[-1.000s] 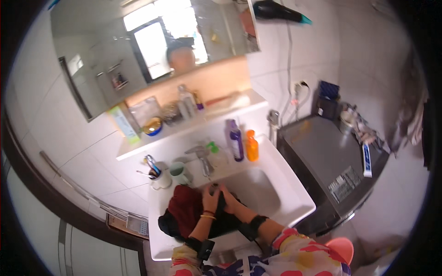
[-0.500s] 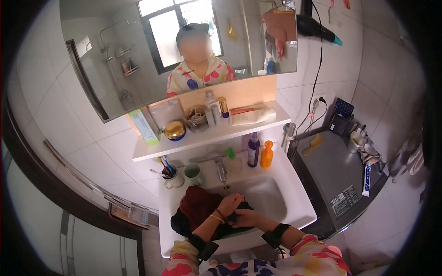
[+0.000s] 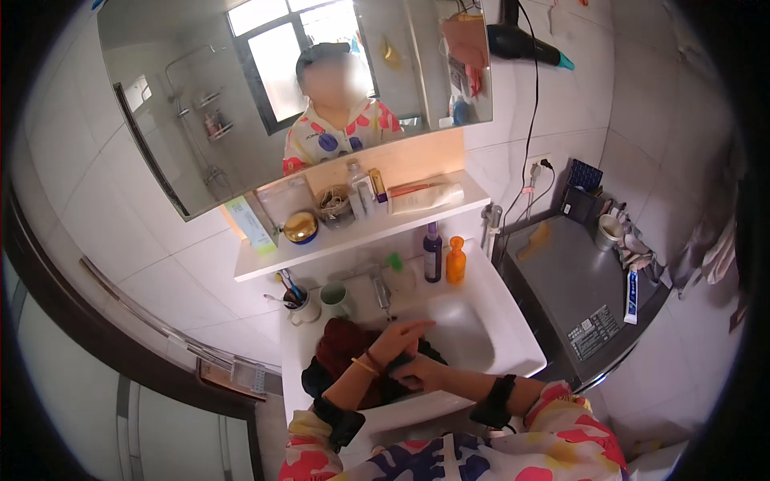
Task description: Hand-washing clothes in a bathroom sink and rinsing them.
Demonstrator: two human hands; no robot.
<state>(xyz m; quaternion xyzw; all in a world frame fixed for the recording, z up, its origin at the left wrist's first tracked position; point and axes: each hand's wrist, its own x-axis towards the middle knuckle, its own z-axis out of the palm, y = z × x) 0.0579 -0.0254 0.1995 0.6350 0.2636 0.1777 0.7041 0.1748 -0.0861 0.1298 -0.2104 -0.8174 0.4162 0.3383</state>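
Observation:
A dark red cloth (image 3: pixel 343 343) and black cloth (image 3: pixel 317 377) lie bunched in the left part of the white sink (image 3: pixel 513 353). Over the basin my left hand (image 3: pixel 401 338) reaches to the right, its fingers stretched out. Just below it, my right hand (image 3: pixel 421 373) has its fingers curled around a bit of dark cloth (image 3: pixel 399 362) near my left wrist. The fingertips of the right hand are partly hidden. A metal faucet (image 3: pixel 380 289) stands behind the hands, at the sink's back edge.
A mug with toothbrushes (image 3: pixel 303 309) and a green cup (image 3: pixel 335 301) stand at the back left. A purple bottle (image 3: pixel 432 255) and an orange bottle (image 3: pixel 455 260) stand at the back right, under a white shelf (image 3: pixel 361 232). A grey-topped appliance (image 3: pixel 561 272) adjoins the right side.
My left hand has straightened its fingers and extended them rightward. My right hand has curled in beneath it. The whole view has shifted slightly.

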